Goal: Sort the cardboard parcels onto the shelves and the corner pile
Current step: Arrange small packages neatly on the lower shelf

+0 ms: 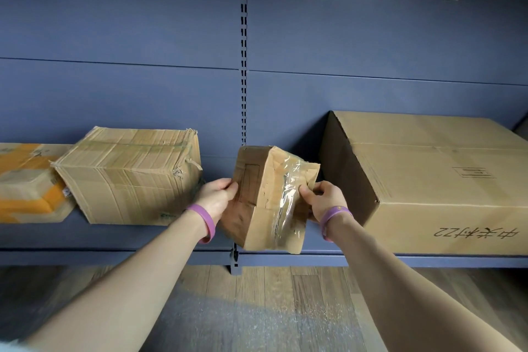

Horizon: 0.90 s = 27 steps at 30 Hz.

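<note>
A small crumpled cardboard parcel (pixel 268 203) with clear tape down its top is tilted over the front of the blue shelf (pixel 120 237), between two bigger boxes. My left hand (pixel 218 197) grips its left side, thumb on the upper face. My right hand (pixel 321 198) grips its right side, fingers curled over the taped edge. Both wrists wear purple bands. Whether the parcel's bottom rests on the shelf is hard to tell.
A battered taped box (pixel 128 174) sits on the shelf to the left, with an orange and tan parcel (pixel 25 183) beyond it. A large clean carton (pixel 434 180) fills the shelf to the right. A slotted upright (pixel 243 66) divides the blue back panels. Wooden floor (pixel 271 294) lies below.
</note>
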Each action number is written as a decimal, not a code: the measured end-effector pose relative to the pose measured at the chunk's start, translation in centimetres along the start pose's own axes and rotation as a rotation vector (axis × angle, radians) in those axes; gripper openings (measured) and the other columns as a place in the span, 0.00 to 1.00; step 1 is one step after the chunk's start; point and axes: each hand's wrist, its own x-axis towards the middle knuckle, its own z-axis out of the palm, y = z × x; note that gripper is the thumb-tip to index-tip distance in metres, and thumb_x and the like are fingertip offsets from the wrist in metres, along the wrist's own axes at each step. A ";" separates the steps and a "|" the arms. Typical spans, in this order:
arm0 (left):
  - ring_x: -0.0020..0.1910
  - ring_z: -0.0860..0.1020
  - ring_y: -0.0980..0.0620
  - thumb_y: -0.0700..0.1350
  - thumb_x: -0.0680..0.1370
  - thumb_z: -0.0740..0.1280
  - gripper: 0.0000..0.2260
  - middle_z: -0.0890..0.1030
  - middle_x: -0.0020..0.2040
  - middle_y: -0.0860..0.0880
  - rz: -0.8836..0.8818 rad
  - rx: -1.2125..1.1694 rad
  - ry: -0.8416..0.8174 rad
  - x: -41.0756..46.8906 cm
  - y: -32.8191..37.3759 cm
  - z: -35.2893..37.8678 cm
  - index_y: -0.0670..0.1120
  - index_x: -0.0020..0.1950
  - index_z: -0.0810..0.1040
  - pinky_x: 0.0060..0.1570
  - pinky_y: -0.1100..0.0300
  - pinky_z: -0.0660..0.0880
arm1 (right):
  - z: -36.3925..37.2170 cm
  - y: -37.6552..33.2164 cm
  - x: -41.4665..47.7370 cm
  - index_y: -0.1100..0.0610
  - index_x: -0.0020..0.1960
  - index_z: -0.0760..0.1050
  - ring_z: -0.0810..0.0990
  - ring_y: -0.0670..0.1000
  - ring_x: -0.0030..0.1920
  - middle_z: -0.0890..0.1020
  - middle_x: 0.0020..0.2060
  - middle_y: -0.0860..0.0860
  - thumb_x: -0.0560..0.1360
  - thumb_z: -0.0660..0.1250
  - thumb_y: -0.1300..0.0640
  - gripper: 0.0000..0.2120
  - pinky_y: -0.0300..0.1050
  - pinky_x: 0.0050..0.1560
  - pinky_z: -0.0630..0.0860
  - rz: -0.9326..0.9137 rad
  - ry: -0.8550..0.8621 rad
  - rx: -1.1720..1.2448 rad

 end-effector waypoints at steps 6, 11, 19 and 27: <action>0.58 0.75 0.51 0.49 0.82 0.65 0.15 0.77 0.59 0.52 0.078 0.162 0.057 -1.0 1.5 1.8 0.47 0.68 0.75 0.64 0.51 0.72 | -0.2 -0.4 0.1 0.56 0.46 0.75 0.77 0.49 0.39 0.80 0.41 0.52 0.77 0.70 0.52 0.08 0.47 0.42 0.78 -0.066 0.139 -0.078; 0.48 0.77 0.57 0.54 0.80 0.67 0.11 0.80 0.50 0.55 0.157 0.262 -0.005 -1.8 2.2 2.5 0.48 0.56 0.77 0.46 0.61 0.74 | 0.4 -1.0 -0.4 0.55 0.46 0.76 0.79 0.48 0.39 0.80 0.40 0.50 0.75 0.73 0.51 0.09 0.48 0.45 0.80 -0.095 0.151 -0.067; 0.50 0.81 0.43 0.38 0.79 0.68 0.03 0.83 0.48 0.44 0.095 0.305 0.129 -0.7 0.8 -0.1 0.43 0.46 0.79 0.54 0.50 0.78 | 0.5 -1.2 -1.3 0.60 0.45 0.78 0.84 0.52 0.43 0.84 0.40 0.55 0.79 0.68 0.59 0.06 0.40 0.38 0.80 -0.018 -0.129 0.257; 0.50 0.83 0.46 0.38 0.78 0.70 0.03 0.85 0.47 0.46 0.119 0.233 0.150 -0.9 0.6 0.5 0.40 0.51 0.81 0.53 0.52 0.79 | 1.3 -1.8 -1.5 0.57 0.54 0.78 0.82 0.54 0.54 0.83 0.50 0.53 0.79 0.62 0.41 0.19 0.46 0.46 0.81 0.066 -0.134 0.204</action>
